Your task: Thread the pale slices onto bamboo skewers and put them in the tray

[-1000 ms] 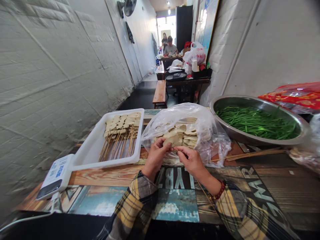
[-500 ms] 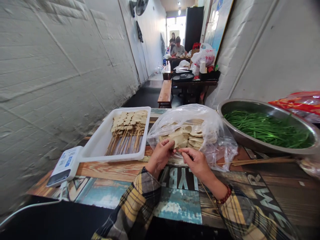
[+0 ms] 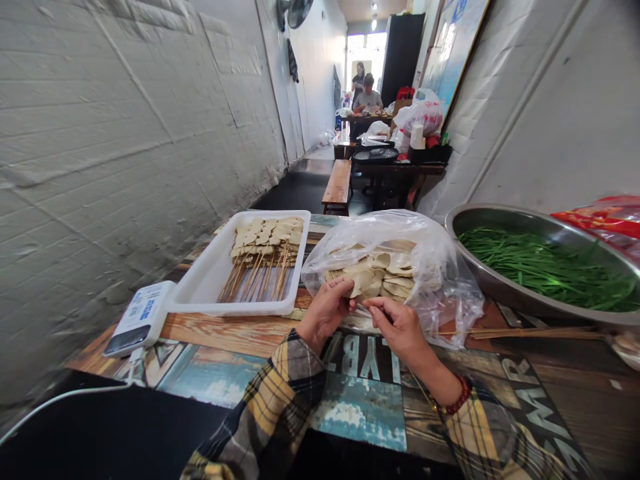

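Note:
My left hand [image 3: 326, 312] is closed on the edge of a flat, pale round slice [image 3: 364, 283], thumb on top. A thin bamboo skewer [image 3: 421, 384] is pinched in my right hand [image 3: 400, 328] and runs back under the wrist. Its front end meets the slice between both hands; how far it passes in is hidden by the fingers. Just beyond lies an open clear plastic bag [image 3: 425, 233] with a heap of similar slices. To the left, a white tray [image 3: 200, 301] holds rows of skewered slices [image 3: 267, 233], their sticks pointing toward me.
A steel basin [image 3: 457, 257] of green chives [image 3: 540, 270] stands at right, with loose skewers [image 3: 535, 333] before it. A white device [image 3: 140, 317] with a cable sits at left. Beyond are a wooden bench [image 3: 337, 181], a cluttered table and two people.
The view has shifted slightly, so the scene sits further right. Both hands keep their grip on the slice and the skewer, nearly in the same place over the bag's edge.

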A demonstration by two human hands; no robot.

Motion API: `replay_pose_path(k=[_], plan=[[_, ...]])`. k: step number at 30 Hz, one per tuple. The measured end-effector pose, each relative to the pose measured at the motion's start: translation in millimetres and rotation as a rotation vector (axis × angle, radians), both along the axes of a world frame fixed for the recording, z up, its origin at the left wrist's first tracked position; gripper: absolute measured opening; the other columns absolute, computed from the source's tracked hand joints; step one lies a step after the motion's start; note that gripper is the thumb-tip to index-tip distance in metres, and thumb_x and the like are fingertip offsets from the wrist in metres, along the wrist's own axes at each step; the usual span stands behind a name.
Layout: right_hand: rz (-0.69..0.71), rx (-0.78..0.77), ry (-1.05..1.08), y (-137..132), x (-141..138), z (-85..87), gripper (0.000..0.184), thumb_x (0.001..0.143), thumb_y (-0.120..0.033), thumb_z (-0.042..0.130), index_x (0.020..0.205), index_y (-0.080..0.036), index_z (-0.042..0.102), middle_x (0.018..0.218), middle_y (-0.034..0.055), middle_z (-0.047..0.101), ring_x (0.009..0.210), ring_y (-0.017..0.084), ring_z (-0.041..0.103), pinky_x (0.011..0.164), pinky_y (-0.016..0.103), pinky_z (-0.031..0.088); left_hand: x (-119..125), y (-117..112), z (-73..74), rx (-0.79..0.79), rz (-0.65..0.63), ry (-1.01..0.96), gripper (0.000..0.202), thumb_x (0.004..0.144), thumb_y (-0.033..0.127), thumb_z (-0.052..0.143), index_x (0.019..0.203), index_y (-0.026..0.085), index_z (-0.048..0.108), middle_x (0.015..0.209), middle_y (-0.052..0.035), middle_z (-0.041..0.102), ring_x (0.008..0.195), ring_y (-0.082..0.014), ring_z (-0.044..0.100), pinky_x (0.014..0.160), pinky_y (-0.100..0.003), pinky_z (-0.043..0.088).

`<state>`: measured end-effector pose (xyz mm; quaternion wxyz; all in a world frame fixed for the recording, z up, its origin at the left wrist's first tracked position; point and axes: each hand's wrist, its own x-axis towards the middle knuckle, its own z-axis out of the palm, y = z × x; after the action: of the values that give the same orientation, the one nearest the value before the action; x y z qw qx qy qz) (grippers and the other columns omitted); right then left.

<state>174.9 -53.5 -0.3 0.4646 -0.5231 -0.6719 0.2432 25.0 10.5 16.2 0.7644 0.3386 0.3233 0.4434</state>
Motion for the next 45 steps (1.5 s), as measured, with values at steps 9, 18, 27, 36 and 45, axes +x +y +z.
replay_pose_path(k=[9,18,27,36,45], plan=[[-0.004,0.032,-0.014,1.1,-0.3,-1.0,0.025,0.091,-0.028,0.049,0.092,-0.016,0.07,0.06,0.0005,0.063,0.055,0.014,0.058,0.055,0.024,0.044,2.5,-2.1,0.5,0.023,-0.013,0.043,0.027,0.062,0.031,0.078,0.062,0.014,0.056,0.053,0.0053,0.047,0.044,-0.0043,0.042,0.044,-0.019,0.03],[-0.026,-0.025,0.052,1.6,-0.7,-0.3,0.026,0.09,-0.031,0.049,0.093,-0.015,0.07,0.059,0.0,0.061,0.055,0.014,0.058,0.055,0.024,0.042,7.0,-4.5,-1.1,0.201,0.037,0.252,0.029,0.069,0.037,0.07,0.06,0.014,0.055,0.054,0.0045,0.048,0.046,-0.0051,0.041,0.047,-0.02,0.029],[0.016,-0.113,0.174,4.8,-1.2,-8.6,0.029,0.09,-0.033,0.048,0.1,-0.015,0.069,0.06,-0.0008,0.057,0.055,0.014,0.053,0.054,0.024,0.039,6.3,-4.5,-0.9,0.29,0.103,0.346,0.026,0.074,0.038,0.066,0.065,0.014,0.057,0.059,0.0026,0.053,0.054,-0.008,0.045,0.053,-0.022,0.032],[0.019,-0.105,0.19,4.9,-1.3,-7.2,0.029,0.09,-0.033,0.048,0.099,-0.015,0.068,0.06,-0.0009,0.057,0.056,0.014,0.054,0.056,0.024,0.04,5.1,-5.0,1.2,0.34,0.125,0.381,0.026,0.075,0.037,0.064,0.065,0.015,0.057,0.06,0.0028,0.051,0.058,-0.009,0.043,0.056,-0.022,0.032],[0.001,-0.079,0.149,3.4,-1.3,-3.5,0.025,0.09,-0.034,0.049,0.087,-0.016,0.065,0.059,-0.0011,0.058,0.055,0.013,0.054,0.056,0.024,0.04,4.9,-4.6,-1.0,0.23,0.065,0.224,0.032,0.07,0.04,0.071,0.063,0.015,0.053,0.059,0.0049,0.044,0.055,-0.0071,0.038,0.054,-0.021,0.029]])
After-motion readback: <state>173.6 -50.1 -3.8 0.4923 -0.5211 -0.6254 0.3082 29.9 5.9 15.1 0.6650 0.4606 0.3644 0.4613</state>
